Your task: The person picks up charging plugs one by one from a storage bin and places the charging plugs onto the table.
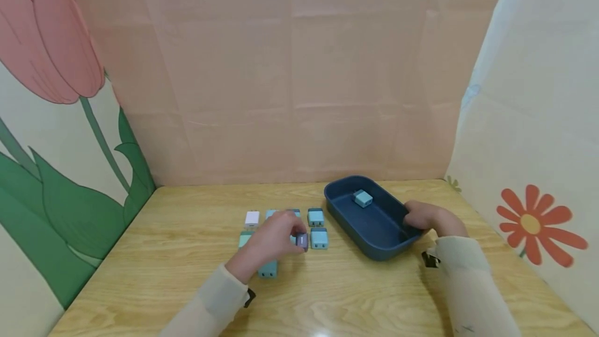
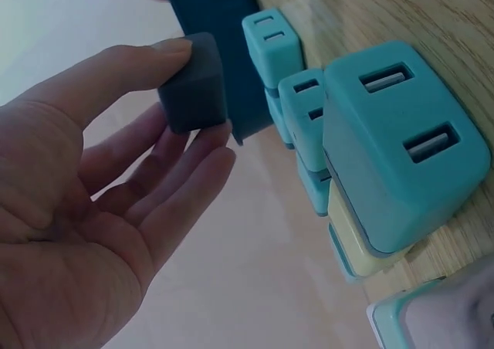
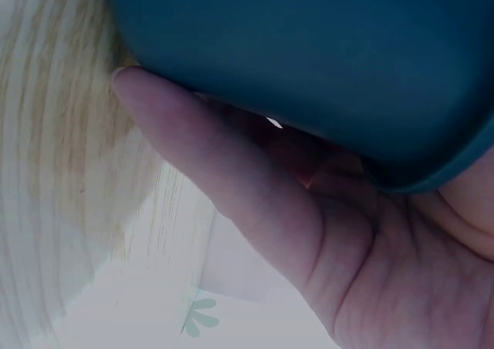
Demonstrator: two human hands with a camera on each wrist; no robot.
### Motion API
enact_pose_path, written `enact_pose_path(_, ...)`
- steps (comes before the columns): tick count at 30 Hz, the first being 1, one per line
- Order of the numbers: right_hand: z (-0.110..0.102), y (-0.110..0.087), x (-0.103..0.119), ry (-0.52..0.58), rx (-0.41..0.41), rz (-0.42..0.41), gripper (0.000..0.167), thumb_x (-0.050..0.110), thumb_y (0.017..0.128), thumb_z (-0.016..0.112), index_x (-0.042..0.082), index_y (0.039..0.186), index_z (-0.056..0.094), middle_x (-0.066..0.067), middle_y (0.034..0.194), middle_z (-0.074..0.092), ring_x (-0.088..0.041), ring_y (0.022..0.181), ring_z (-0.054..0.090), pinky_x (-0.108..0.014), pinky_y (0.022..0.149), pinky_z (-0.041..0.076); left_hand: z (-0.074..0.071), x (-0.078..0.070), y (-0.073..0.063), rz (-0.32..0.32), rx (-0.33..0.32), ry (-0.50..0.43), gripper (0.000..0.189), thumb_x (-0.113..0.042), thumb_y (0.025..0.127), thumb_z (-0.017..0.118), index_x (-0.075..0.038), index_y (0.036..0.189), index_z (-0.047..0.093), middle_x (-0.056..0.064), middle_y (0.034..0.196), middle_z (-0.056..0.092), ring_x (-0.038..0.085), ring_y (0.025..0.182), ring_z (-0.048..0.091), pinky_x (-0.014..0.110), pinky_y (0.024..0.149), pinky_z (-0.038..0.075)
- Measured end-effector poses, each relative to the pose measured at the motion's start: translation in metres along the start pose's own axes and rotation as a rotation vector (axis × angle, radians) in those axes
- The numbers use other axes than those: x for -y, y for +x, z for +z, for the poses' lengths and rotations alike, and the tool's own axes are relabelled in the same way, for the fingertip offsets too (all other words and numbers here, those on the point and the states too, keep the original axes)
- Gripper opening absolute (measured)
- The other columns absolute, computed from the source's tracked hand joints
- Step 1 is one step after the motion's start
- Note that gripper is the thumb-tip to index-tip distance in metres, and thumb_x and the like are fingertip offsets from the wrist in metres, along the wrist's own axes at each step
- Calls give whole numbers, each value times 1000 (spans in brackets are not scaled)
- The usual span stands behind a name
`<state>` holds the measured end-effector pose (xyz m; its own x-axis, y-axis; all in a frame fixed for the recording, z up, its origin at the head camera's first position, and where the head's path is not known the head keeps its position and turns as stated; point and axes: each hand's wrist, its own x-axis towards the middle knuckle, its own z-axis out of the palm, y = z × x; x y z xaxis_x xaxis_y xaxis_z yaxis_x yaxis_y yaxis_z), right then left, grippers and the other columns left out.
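Note:
My left hand point(image 1: 271, 241) pinches a dark purplish USB charger point(image 1: 302, 242) between thumb and fingertips, held up off the table beside the other chargers. In the left wrist view this charger point(image 2: 193, 90) looks dark grey, and its ports are not visible. My right hand point(image 1: 421, 216) grips the right side of a dark blue tray point(image 1: 379, 225), thumb over the rim. The right wrist view shows fingers point(image 3: 224, 179) against the outer wall of the tray point(image 3: 309, 63). One light blue charger point(image 1: 363, 198) lies inside the tray, toward its far end.
Left of the tray stand several chargers, among them two light blue ones point(image 1: 315, 217) point(image 1: 320, 238), a white one point(image 1: 252, 218) and a teal one point(image 1: 268, 269). My left hand partly hides the group. The wooden table point(image 1: 187, 254) meets a pinkish backdrop behind and printed panels at both sides.

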<state>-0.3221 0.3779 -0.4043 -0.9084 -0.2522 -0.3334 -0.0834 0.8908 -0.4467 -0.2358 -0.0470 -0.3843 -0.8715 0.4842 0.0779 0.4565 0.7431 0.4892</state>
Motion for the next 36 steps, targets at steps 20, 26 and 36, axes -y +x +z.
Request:
enact_pose_path(20,1,-1,0,-4,-15,12,32,6,89,56,-6,118,64,-12,103,66,-26,92,61,-37,80,49,9,5,-9,-109,146,1,28,-12,83,96,-11,107,81,-2,104,76,9,86,63,28,77,60)
enact_pose_path(26,2,-1,0,-18,-20,-4,31,6,90,56,-6,117,64,-12,102,66,-26,91,61,-37,80,49,10,4,-10,-123,166,16,31,-11,82,96,-12,109,82,-1,107,76,10,88,63,30,79,60)
enact_pose_path(36,1,0,1,-18,-14,2,33,6,90,57,-8,119,64,-11,103,67,-25,91,61,-37,80,50,15,3,-11,-134,184,46,28,-12,79,98,-16,101,82,-6,97,72,12,89,59,29,78,56)
